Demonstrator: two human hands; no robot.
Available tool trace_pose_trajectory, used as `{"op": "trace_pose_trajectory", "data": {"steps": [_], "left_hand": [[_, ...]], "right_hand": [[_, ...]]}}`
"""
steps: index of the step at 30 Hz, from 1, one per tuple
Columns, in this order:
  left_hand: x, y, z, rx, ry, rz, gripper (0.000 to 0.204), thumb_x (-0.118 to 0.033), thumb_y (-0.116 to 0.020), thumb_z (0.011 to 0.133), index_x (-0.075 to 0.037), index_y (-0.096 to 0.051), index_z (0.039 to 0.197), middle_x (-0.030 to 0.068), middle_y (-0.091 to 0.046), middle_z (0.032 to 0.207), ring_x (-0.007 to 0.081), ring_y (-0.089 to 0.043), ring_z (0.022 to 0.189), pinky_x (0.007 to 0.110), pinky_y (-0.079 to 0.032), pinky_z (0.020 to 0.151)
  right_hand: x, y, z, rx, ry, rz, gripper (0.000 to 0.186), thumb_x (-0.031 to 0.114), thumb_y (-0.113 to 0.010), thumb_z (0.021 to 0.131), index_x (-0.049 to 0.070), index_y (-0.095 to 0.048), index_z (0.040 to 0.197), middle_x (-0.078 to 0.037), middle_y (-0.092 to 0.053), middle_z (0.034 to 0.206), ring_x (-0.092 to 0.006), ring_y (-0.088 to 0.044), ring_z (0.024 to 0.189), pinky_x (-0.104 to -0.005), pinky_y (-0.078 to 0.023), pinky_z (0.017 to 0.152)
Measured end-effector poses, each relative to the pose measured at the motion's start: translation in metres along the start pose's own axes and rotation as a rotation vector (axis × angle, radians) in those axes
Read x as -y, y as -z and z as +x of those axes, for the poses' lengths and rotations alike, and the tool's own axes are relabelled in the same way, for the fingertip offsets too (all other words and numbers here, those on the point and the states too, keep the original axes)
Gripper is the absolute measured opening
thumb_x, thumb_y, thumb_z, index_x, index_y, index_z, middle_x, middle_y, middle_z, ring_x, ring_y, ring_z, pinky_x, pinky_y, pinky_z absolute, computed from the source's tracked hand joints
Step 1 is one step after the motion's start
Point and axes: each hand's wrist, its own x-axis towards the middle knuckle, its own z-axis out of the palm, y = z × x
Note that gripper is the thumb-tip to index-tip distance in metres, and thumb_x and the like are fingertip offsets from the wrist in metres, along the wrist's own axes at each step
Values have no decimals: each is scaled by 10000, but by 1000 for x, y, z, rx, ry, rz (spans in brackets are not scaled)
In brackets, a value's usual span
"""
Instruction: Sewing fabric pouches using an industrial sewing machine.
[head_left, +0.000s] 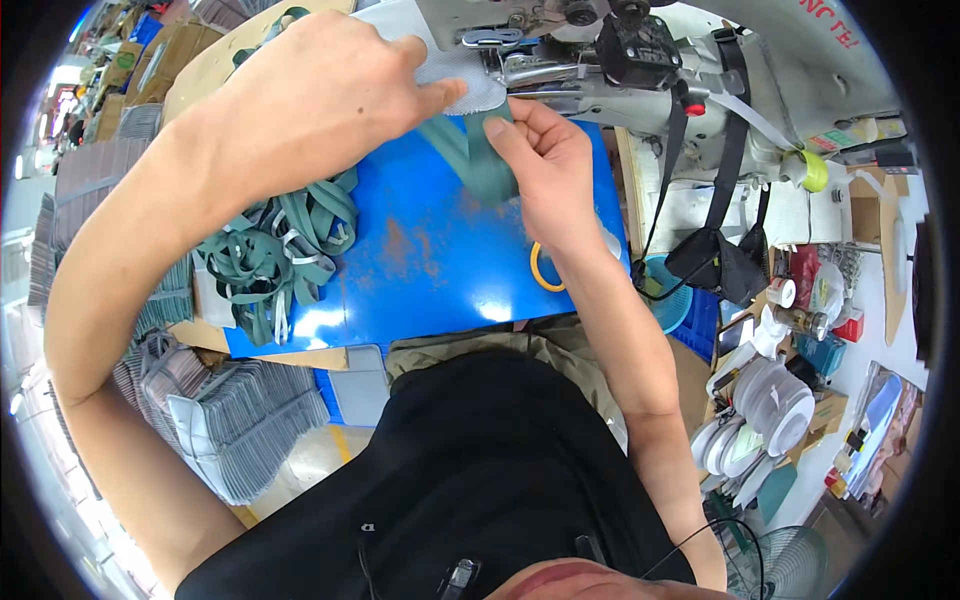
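Observation:
My left hand (350, 85) reaches across the top with fingers curled and thumb pressed on a light grey mesh fabric piece (470, 75). The fabric lies by the metal parts of a sewing machine (640, 50). My right hand (555, 165) pinches a dark green fabric strap (487, 155) between thumb and fingers, just below the fabric's edge. The strap hangs in a loop above the blue table top (420, 270). A tangled heap of green straps (285, 250) rests on the table's left side, under my left forearm.
Yellow-handled scissors (543, 268) lie beside my right wrist, partly hidden. Bundled stacks of grey pieces (245, 420) stand at the lower left. Black straps with a pouch (712, 262) hang at the right, near a blue-green basket (668, 300) and white reels (775, 405).

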Motion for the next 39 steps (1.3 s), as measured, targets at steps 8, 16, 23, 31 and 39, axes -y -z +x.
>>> {"op": "trace_pose_trajectory", "data": {"steps": [8,16,23,31,39], "left_hand": [[-11,2,6,-21,45,-32,484,-106,-659,822,-137,-710,1302,71,-599,829,243,-671,644,361,-534,579],[-58,-2,17,-44,261,-298,485,-73,-642,812,72,-636,1275,157,-672,809,319,-689,652,405,-541,569],[-89,-17,51,-219,595,-530,390,-123,-618,854,97,-655,1174,179,-678,725,345,-701,660,439,-538,571],[-177,-60,-5,-677,585,-1037,1089,-341,-941,614,-22,-438,1527,253,-491,1455,428,-528,1285,479,-459,1072],[-221,-41,-56,-421,542,-810,847,-24,-745,662,-107,-552,1482,104,-640,977,299,-644,744,386,-539,626]], "right_hand": [[-7,-1,2,-7,86,24,194,70,-659,992,-44,-698,1144,-1,-709,792,-18,-591,662,-200,-452,580],[-5,1,-2,3,54,12,226,73,-659,996,-48,-696,1182,0,-713,781,-11,-584,648,-191,-443,571],[-12,8,-7,-24,102,-63,280,51,-671,975,-27,-691,1243,89,-576,700,20,-449,620,-183,-353,553],[-3,17,-39,9,16,-52,303,60,-673,976,-10,-688,1271,90,-567,710,24,-455,635,-185,-362,567],[0,17,-80,55,-2,16,332,44,-665,976,-8,-671,1304,92,-559,707,23,-460,626,-186,-366,566]]}}
